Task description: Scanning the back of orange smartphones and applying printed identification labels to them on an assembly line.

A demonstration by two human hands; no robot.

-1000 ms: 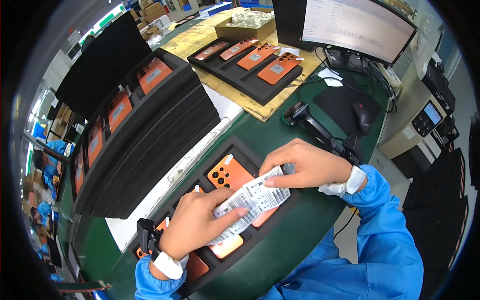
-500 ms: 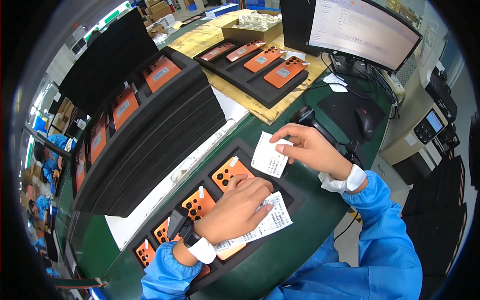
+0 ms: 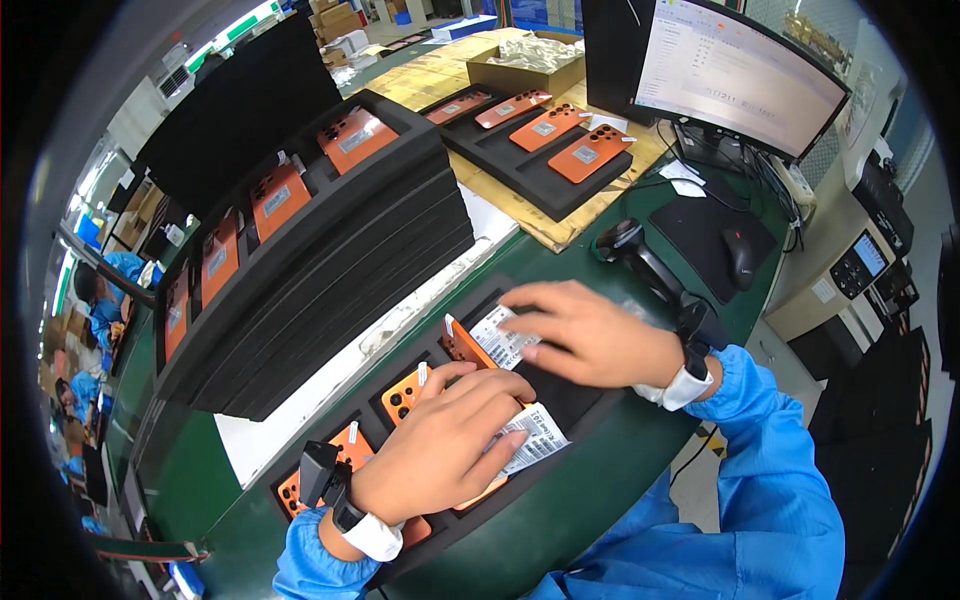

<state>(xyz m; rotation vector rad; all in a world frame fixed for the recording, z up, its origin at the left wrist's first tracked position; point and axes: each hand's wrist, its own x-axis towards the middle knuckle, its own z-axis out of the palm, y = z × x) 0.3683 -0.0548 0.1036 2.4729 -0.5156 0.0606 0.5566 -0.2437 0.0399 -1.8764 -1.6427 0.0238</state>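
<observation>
My left hand (image 3: 445, 440) lies over the black foam tray (image 3: 590, 395), holding a white printed label sheet (image 3: 537, 438) by its thumb. Its fingertips are at the lower edge of an orange phone (image 3: 466, 343), which is tilted up out of its slot; whether they grip it is hidden. My right hand (image 3: 595, 335) reaches in from the right, slightly blurred, fingers apart over another white label sheet (image 3: 503, 335). That sheet sits in the slot beside the raised phone. More orange phones (image 3: 402, 395) lie in the tray, partly covered by my left hand.
A tall stack of black foam trays (image 3: 350, 270) stands at left, phones in its top tray. Another phone tray (image 3: 560, 200) rests on the yellow surface. A barcode scanner (image 3: 650, 265), mouse (image 3: 738, 258), monitor (image 3: 735, 75) and label printer (image 3: 850, 265) are at right.
My right hand has lowered its label sheet into the tray slot and spread its fingers. The end phone now tilts up. The view has shifted slightly; my left hand keeps its sheet.
</observation>
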